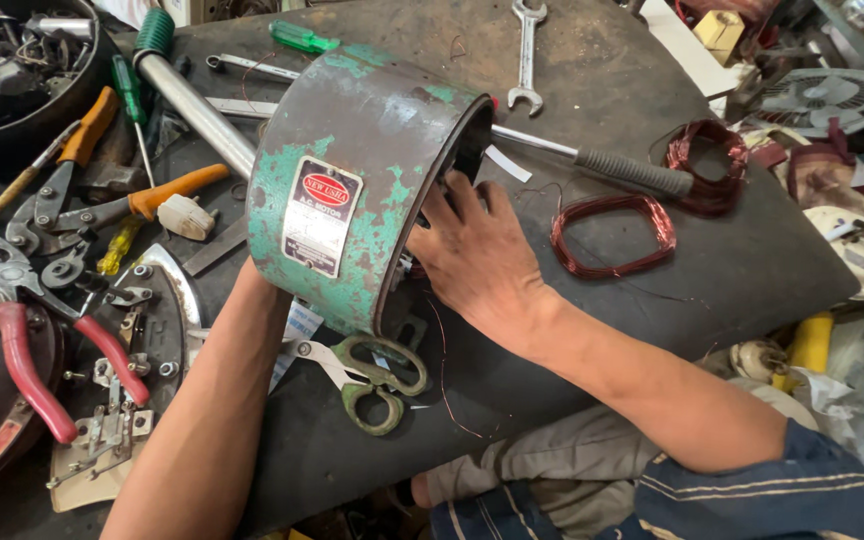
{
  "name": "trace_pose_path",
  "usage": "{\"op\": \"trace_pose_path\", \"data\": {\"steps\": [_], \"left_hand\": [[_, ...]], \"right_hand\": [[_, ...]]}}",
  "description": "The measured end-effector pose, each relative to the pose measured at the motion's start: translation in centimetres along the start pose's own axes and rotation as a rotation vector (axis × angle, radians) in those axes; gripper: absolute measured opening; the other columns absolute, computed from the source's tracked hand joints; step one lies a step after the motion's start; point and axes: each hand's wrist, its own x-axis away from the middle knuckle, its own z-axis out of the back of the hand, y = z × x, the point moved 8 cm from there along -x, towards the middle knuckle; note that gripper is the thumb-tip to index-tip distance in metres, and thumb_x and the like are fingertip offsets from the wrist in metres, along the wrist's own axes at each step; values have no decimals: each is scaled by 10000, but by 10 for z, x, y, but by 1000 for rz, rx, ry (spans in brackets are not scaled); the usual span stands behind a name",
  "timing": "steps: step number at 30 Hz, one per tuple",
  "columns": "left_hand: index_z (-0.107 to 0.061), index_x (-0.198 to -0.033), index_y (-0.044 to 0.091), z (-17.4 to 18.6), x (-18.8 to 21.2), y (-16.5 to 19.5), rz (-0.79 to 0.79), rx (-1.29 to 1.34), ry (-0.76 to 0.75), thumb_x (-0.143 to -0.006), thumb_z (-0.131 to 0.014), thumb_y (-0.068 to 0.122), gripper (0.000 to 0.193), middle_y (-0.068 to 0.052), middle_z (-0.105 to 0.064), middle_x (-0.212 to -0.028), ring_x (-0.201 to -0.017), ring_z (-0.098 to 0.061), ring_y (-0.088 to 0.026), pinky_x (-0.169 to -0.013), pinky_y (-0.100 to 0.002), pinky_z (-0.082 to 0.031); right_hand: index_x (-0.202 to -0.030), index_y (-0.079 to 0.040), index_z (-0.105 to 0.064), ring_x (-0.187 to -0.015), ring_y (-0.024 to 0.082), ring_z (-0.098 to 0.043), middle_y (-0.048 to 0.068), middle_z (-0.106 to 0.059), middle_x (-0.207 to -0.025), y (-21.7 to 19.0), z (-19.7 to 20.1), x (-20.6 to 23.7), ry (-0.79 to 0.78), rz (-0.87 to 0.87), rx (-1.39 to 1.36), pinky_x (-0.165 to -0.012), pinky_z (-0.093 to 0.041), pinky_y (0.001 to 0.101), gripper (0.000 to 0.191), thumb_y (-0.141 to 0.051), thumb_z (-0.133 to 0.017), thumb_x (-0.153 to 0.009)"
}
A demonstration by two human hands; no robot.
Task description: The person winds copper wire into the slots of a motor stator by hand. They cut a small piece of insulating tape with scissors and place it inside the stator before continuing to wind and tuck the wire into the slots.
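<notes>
- Green, flaking paint covers a round motor housing (352,190) tipped on its side at the middle of a dark workbench (752,270), its open end turned to the person's right.
- Right hand (477,255) lies against that open rim, fingers curled over the edge and into the cavity; the fingertips are out of sight inside.
- Left hand is hidden behind the housing; only the forearm (212,410) shows, rising under the drum's lower edge, so whether it grips cannot be told.
- Green-handled scissors (377,380) lie just below the housing, blades partly tucked under it.
- Two coils of copper wire (612,235) rest to the right, near a grey-handled screwdriver (592,160).
- Pliers with orange and red handles (52,200) crowd the left edge, partly cut off by the frame.
- A spanner (526,55) lies at the top.
</notes>
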Motion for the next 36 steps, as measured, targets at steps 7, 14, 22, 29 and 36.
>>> {"op": "trace_pose_path", "data": {"steps": [7, 14, 22, 29, 36], "left_hand": [[-631, -1299, -1, -4, 9, 1, -11, -67, -19, -1053, -612, 167, 299, -134, -704, -1214, -1029, -716, -182, -851, -300, -624], [-658, -1264, -14, -6, 9, 3, -42, -93, -41, -1035, -640, 110, 261, -129, -719, -1171, -982, -722, -161, -799, -270, -623], [-658, -1255, -22, -1, 1, -7, 68, -109, 3, -1039, -635, 117, 258, -129, -722, -1142, -950, -720, -163, -761, -269, -615], [-653, -1260, -16, -12, 5, -5, 61, -88, -13, -1041, -625, 131, 265, -130, -719, -1153, -963, -719, -169, -780, -280, -617], [-647, -1264, -10, -18, 9, -4, 69, -68, -29, -1043, -614, 144, 272, -130, -716, -1163, -976, -717, -176, -799, -290, -619]], "right_hand": [[-1124, -122, -660, -1067, 280, -568, 111, -587, -1248, -2, 3, 1, -38, 15, 41, -790, -461, 410, 343, -191, -693, -789], [-1204, -87, -680, -1019, 231, -603, 76, -596, -1186, -3, 28, 13, 93, 72, 94, -809, -476, 365, 384, -220, -665, -844], [-1220, -97, -682, -994, 225, -627, 60, -629, -1205, 0, 30, 23, 129, 20, 27, -754, -477, 365, 350, -187, -674, -881], [-1166, -100, -714, -1019, 230, -633, 38, -653, -1187, 1, 29, 21, 114, -10, -56, -774, -495, 389, 497, -174, -791, -680], [-1147, -102, -733, -1037, 246, -636, 52, -661, -1182, 1, 30, 18, 82, -2, -62, -799, -501, 408, 573, -221, -828, -595]]}}
